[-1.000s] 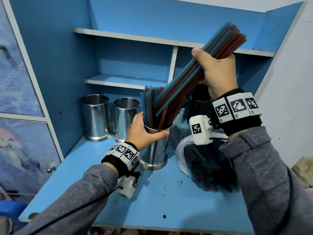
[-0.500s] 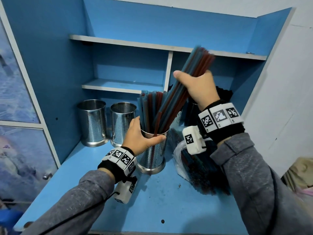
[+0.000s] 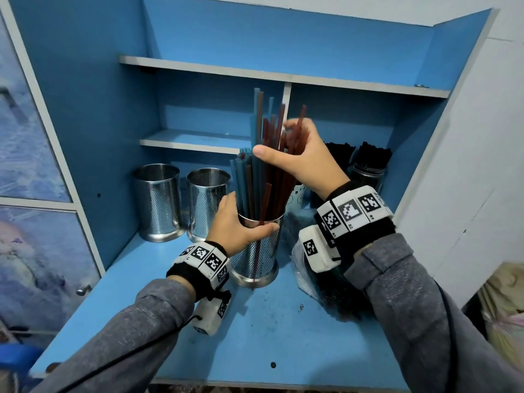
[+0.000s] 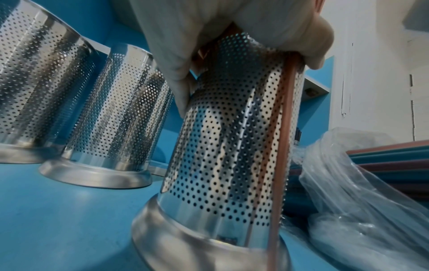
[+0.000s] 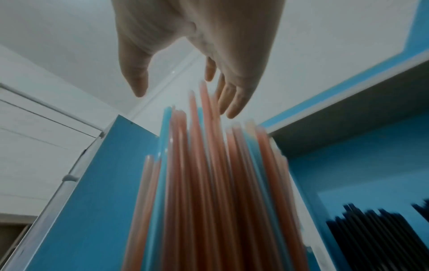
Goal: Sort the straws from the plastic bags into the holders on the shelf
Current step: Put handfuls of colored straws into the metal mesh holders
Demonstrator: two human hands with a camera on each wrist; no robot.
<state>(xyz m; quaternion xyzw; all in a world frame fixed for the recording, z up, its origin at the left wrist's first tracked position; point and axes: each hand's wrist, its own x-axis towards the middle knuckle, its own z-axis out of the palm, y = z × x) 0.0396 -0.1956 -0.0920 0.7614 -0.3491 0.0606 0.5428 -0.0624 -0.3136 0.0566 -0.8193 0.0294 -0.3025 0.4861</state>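
1. the blue shelf unit (image 3: 198, 321) carries three perforated steel holders on its bottom board; two empty ones (image 3: 156, 202) stand at the left, well apart from the hands.
2. the plastic bag (image 3: 314, 279) lies on the board just right of the third holder, under the right forearm, with red and blue straws lying flat inside.
3. the third holder (image 3: 256, 256) stands upright and holds the red and blue straws (image 3: 259, 177), their long axis near vertical, fanning a little to the right.
4. the left hand (image 3: 236, 225) wraps the holder's rim, fingers curled round the steel.
5. the right hand (image 3: 300, 163) is nearer the straw tops: fingers and thumb spread apart, clamped on nothing, the bundle standing loose between them.
6. one red straw (image 4: 282, 146) runs down outside the holder wall, pinned under the left thumb. i judge it needs lifting back in, and the left thumb lies closest.
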